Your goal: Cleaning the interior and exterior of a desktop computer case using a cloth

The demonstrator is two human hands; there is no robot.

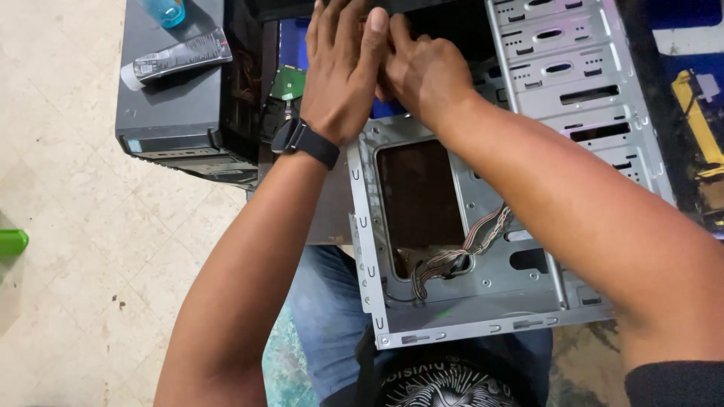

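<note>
I am pressing my left hand (343, 71) and right hand (422, 71) together at twelve o'clock, inside the open grey computer case (483, 301) lying across my lap. My fingers are curling around something there, but I cannot tell what. A bundle of wires (460, 256) is trailing at five o'clock. A second black computer (177, 105) is sitting at nine o'clock, carrying a tube (177, 59).

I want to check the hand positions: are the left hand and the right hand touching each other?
Touching. The head view shows the left hand pressed against the right hand, no gap, above the metal computer case.
</note>
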